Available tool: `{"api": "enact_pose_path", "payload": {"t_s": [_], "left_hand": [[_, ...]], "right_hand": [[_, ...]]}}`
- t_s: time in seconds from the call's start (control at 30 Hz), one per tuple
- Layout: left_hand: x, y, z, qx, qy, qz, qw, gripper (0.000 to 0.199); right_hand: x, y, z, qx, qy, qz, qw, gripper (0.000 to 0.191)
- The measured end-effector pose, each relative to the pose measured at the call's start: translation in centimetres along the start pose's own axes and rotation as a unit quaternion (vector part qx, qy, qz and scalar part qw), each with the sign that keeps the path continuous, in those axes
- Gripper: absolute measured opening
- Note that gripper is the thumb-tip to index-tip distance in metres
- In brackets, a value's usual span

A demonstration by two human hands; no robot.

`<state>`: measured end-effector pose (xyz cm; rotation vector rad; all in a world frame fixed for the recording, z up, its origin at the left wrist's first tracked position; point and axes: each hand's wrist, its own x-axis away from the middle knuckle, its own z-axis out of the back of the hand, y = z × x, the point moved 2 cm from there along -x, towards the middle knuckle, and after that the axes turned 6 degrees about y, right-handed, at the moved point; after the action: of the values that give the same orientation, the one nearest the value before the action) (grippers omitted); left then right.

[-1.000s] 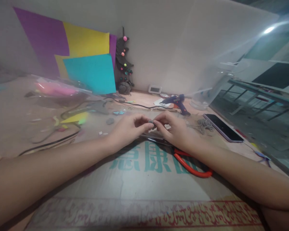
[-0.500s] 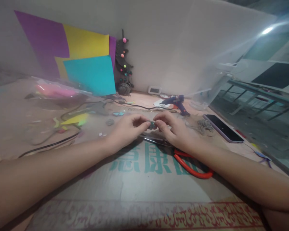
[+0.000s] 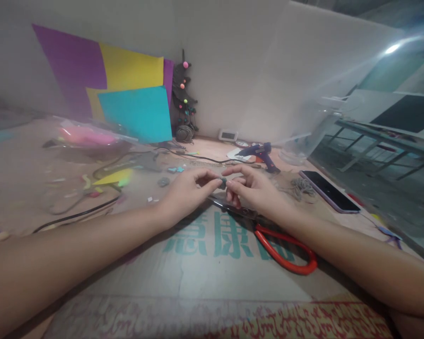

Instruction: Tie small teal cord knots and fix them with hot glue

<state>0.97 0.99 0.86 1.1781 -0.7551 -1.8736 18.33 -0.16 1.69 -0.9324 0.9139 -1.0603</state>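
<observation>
Between the fingertips at the centre is a small dark grey-green piece [image 3: 223,183], too small to make out in detail. My left hand [image 3: 194,188] pinches it from the left with thumb and index finger. On its right side, my right hand [image 3: 245,186] touches the piece with the thumb, its index finger lifted and stretched above, the other fingers curled. Scissors with red handles [image 3: 286,256] lie just below my right hand, their blades pointing left under the hands. A coil of grey cord [image 3: 302,187] is to the right of my right hand.
A phone [image 3: 328,190] lies at the right. Behind the hands are a dark blue glue gun [image 3: 256,150], a black cable and a small white clock [image 3: 228,135]. Coloured sheets [image 3: 136,113] and a dark tree-shaped ornament [image 3: 184,89] lean on the back wall. Scraps lie at left.
My right index finger has lifted off the piece and straightened, and the other right fingers now show below. More of the red scissor handles is visible. The view has shifted slightly.
</observation>
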Motion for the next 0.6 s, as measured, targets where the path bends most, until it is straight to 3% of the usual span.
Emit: {"api": "enact_pose_path", "payload": {"t_s": [0.13,0.3,0.6], "left_hand": [[-0.1,-0.1,0.0,0.006,-0.003,-0.008,1.000,0.018],[-0.1,-0.3,0.0,-0.004,-0.001,-0.006,1.000,0.015],[0.2,0.8,0.3,-0.040,-0.004,-0.007,0.999,0.022]], "right_hand": [[-0.3,0.8,-0.2,-0.082,-0.014,-0.054,0.995,0.030],[-0.4,1.2,-0.3,-0.123,-0.003,-0.066,0.990,0.033],[-0.1,0.8,-0.1,0.003,0.039,0.038,0.999,0.020]]}}
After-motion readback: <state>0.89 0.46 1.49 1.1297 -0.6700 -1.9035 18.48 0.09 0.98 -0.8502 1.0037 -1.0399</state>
